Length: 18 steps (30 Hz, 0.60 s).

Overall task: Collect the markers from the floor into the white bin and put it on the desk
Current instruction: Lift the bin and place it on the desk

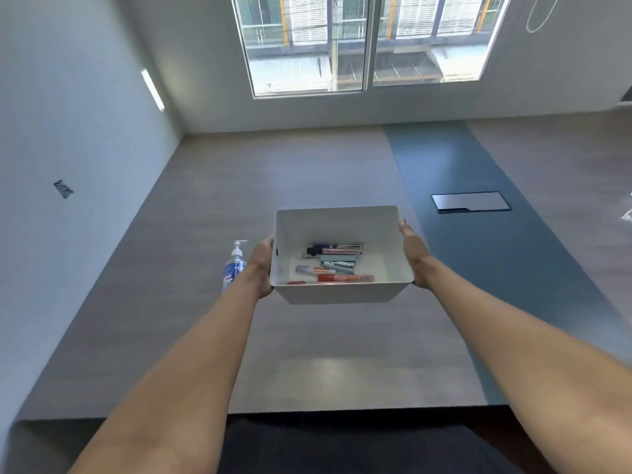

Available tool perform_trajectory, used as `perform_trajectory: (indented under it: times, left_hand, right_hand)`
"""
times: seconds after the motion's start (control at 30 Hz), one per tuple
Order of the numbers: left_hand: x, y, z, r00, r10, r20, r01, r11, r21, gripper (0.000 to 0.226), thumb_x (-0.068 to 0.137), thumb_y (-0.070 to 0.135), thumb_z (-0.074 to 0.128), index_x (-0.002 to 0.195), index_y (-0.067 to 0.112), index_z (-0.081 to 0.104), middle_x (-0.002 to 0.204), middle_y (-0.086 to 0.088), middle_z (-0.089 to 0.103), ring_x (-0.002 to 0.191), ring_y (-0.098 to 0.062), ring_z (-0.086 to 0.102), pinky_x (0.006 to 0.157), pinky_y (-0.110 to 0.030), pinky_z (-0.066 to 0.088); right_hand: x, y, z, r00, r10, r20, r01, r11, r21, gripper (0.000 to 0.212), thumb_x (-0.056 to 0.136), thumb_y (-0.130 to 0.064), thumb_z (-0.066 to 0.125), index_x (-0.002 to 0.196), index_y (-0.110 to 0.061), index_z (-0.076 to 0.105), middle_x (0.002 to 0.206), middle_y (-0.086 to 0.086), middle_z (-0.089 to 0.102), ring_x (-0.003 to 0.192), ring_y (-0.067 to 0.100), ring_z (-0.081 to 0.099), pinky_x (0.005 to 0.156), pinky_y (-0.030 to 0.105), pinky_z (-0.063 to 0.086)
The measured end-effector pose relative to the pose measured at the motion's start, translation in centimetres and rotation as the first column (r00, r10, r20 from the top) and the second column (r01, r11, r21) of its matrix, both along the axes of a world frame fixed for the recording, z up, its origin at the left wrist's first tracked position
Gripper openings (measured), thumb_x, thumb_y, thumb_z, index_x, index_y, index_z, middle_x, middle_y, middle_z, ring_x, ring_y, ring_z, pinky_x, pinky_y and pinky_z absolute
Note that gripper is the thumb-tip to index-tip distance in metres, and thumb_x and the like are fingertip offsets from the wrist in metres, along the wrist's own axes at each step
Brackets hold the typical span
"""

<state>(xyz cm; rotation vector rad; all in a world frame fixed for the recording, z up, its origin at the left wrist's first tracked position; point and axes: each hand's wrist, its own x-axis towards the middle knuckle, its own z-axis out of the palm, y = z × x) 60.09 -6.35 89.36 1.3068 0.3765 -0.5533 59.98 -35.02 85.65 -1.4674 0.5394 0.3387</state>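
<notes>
Head view: holding the white bin [342, 294] out over the desk [239, 200] at arm's length, one hand on each short side. Left hand [261, 265] pressing flat against the left wall, fingers wrapping toward the underside; right hand [412, 254] pressing against the right wall, fingertips [403, 224] reaching up along the rim. Squeezing from both sides, likely to keep the bin level so nothing slides out.

Carrying the markers [333, 265] loose on the bin floor, a small heap of red, blue, purple and grey barrels lying mostly crosswise. Judging by that, collecting looking finished, with only the setting-down left.

Hovering or just touching down: bin base showing against the grey wood top, but contact with the surface impossible to tell from this angle.

Standing just left of the left wrist, a pump bottle [235, 265] with a blue label, close enough to be knocked by that forearm while lowering. Lying well off to the right on the blue strip of the desk, a dark phone [471, 202], clear of the bin's path.

Facing a window [362, 42] beyond the far desk edge, with the landing spot below the bin bare.
</notes>
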Motion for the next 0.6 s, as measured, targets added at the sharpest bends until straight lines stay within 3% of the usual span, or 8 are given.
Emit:
perform_trajectory:
  times: [0.07, 0.17, 0.27, 0.47, 0.6]
  left_hand:
    - [1.5, 0.1, -1.6, 1.000, 0.019, -0.025, -0.019, 1.000, -0.009, 0.038, 0.095, 0.034, 0.039, 0.088, 0.018, 0.072, 0.083, -0.005, 0.075, 0.071, -0.024, 0.074, 0.071, -0.033, 0.058]
    - [2.9, 0.0, -4.0, 0.998, 0.016, -0.054, -0.017, 0.999, -0.026, 0.038, 0.095, 0.034, 0.038, 0.090, 0.017, 0.071, 0.085, -0.006, 0.075, 0.070, -0.023, 0.075, 0.067, -0.031, 0.058]
    - [4.2, 0.1, -6.0, 0.996, 0.001, -0.091, -0.005, 0.999, -0.047, 0.041, 0.096, 0.034, 0.037, 0.088, 0.016, 0.072, 0.081, -0.007, 0.077, 0.067, -0.022, 0.075, 0.061, -0.029, 0.059]
    - [5.3, 0.8, -9.5, 0.993, -0.002, -0.114, -0.003, 0.999, -0.041, 0.043, 0.097, 0.040, 0.035, 0.096, 0.018, 0.072, 0.088, -0.008, 0.078, 0.078, -0.025, 0.076, 0.075, -0.037, 0.058]
    - [6.4, 0.9, -10.3, 0.994, -0.014, -0.111, 0.012, 1.000, -0.019, 0.045, 0.095, 0.045, 0.038, 0.100, 0.020, 0.075, 0.107, -0.011, 0.075, 0.096, -0.030, 0.072, 0.093, -0.044, 0.055]
  right_hand:
    - [1.0, 0.3, -1.2, 0.999, -0.037, -0.029, 0.037, 0.999, -0.008, 0.071, 0.088, -0.077, 0.029, 0.140, -0.033, 0.050, 0.131, 0.004, 0.063, 0.116, 0.028, 0.064, 0.095, 0.043, 0.054]
    - [3.8, -1.5, -7.3, 0.998, -0.028, -0.051, 0.030, 0.999, 0.026, 0.097, 0.061, -0.098, 0.038, 0.141, -0.044, 0.049, 0.144, -0.002, 0.056, 0.130, 0.026, 0.056, 0.111, 0.053, 0.041]
    - [6.7, -3.0, -13.5, 0.994, -0.056, -0.094, 0.053, 0.998, -0.039, 0.111, 0.044, -0.106, 0.043, 0.136, -0.046, 0.053, 0.145, -0.006, 0.055, 0.131, 0.025, 0.055, 0.113, 0.052, 0.038]
    - [5.7, -0.8, -13.6, 0.990, -0.061, -0.131, 0.056, 0.997, -0.043, 0.109, 0.051, -0.103, 0.042, 0.138, -0.038, 0.055, 0.140, -0.002, 0.060, 0.127, 0.026, 0.059, 0.111, 0.051, 0.043]
    - [6.2, -0.9, -14.0, 0.988, -0.052, -0.147, 0.046, 0.998, -0.046, 0.106, 0.051, -0.102, 0.044, 0.135, -0.040, 0.057, 0.138, -0.001, 0.063, 0.122, 0.028, 0.062, 0.107, 0.052, 0.046]
